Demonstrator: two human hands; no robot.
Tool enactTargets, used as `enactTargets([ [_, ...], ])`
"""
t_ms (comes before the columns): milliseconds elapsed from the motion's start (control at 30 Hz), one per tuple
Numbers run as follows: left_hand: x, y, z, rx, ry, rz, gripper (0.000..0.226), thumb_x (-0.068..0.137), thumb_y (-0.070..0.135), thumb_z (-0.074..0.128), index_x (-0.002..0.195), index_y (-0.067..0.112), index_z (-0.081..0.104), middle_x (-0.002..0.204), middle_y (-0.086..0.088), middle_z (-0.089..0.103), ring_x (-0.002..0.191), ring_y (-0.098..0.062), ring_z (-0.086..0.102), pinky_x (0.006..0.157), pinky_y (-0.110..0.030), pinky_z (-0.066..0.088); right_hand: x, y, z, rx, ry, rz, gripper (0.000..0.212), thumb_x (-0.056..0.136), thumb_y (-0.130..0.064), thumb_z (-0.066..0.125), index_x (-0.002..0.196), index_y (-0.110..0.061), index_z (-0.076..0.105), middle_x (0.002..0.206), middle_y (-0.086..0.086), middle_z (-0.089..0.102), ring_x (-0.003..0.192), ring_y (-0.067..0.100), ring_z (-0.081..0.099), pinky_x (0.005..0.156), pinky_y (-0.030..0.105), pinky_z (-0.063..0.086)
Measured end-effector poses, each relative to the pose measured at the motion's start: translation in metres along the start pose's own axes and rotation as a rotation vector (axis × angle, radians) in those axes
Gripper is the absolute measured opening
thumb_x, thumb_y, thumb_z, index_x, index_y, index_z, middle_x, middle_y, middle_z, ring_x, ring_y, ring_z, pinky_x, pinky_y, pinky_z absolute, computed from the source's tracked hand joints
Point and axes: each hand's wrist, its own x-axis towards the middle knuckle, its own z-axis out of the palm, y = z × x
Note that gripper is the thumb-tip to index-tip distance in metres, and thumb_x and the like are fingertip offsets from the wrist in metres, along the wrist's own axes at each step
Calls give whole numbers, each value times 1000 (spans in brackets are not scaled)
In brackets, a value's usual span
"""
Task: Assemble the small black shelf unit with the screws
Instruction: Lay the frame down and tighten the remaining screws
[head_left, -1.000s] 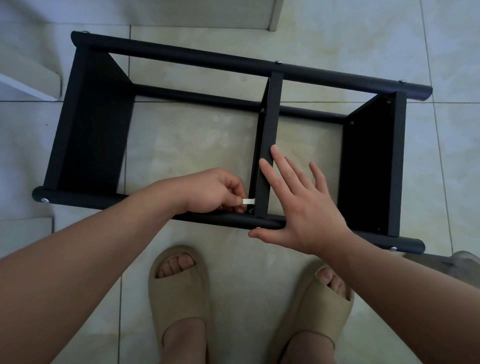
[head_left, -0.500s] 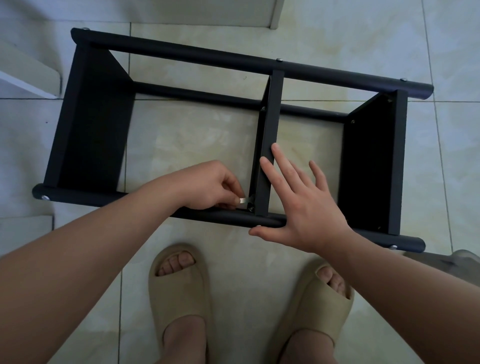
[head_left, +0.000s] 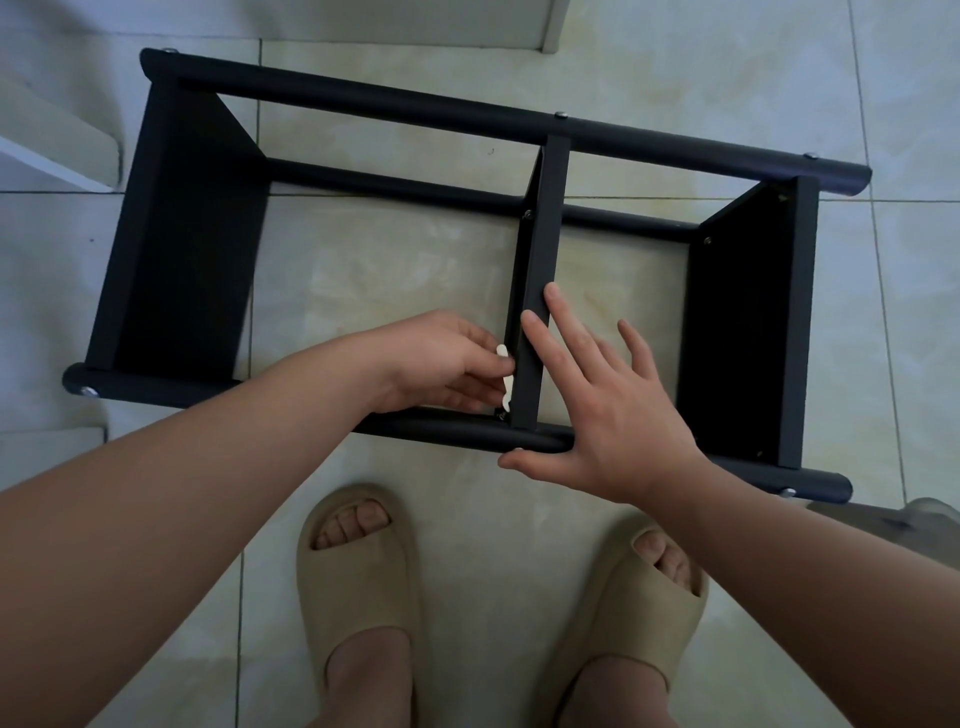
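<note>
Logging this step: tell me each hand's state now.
Left hand: pinches a small white tool beside the middle panel.
Right hand: open, fingers straight against the panel.

The small black shelf unit (head_left: 197, 249) lies on its side on the tiled floor (head_left: 675, 78) — three flat panels set crosswise between long round rails. The middle panel (head_left: 543, 249) stands on edge. Silver screws show on the far rail (head_left: 560, 115) and at the near rail's left end (head_left: 89, 392). A small white key (head_left: 503, 364) stands just left of the middle panel's near end — above a screw (head_left: 501, 414).
</note>
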Motion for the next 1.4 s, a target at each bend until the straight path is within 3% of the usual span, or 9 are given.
enactTargets([
  [167, 4, -3, -1, -83, 153, -1, 14, 91, 18, 72, 103, 10, 68, 80, -2, 74, 74, -12, 72, 66, -24, 56, 0, -1, 0, -1, -3, 1, 116, 76, -90, 43, 163, -21, 10, 171, -1, -8, 148, 25, 34, 122, 58, 15],
  [367, 5, -1, 2, -113, 126, 28, 8, 94, 16, 67, 100, 10, 69, 78, -1, 75, 74, -12, 73, 72, -27, 58, 0, 0, -1, -3, -3, -2, 115, 77, -90, 44, 163, -21, 10, 171, 0, -8, 147, 25, 35, 122, 59, 16],
  [567, 1, -1, -1, -67, 100, 10, 11, 95, 17, 67, 101, 8, 68, 78, -2, 75, 73, -12, 73, 63, -23, 57, 0, -1, 0, -2, 1, 2, 115, 76, -90, 42, 163, -21, 12, 171, 0, -7, 147, 25, 36, 122, 59, 16],
  [933, -2, 1, 4, -82, 75, -27, 6, 97, 11, 64, 94, 6, 65, 74, -6, 74, 70, -16, 73, 61, -24, 58, 0, -2, -2, -1, -15, 7, 116, 75, -90, 43, 163, -21, 12, 171, 0, -8, 148, 25, 35, 122, 59, 17],
  [1100, -2, 4, 7, -12, 77, -4, 14, 99, 8, 59, 86, 5, 63, 69, -4, 71, 68, -15, 70, 62, -23, 57, 0, -2, -2, -4, -20, 3, 116, 76, -90, 43, 163, -20, 12, 171, 0, -8, 147, 25, 35, 122, 59, 17],
  [1400, -7, 5, 9, 107, 95, 32, 15, 101, 7, 54, 89, 5, 63, 73, -5, 68, 70, -16, 64, 74, -28, 57, 0, -1, -1, -1, -13, -1, 115, 76, -90, 43, 163, -21, 11, 171, 0, -8, 147, 26, 36, 121, 60, 19],
])
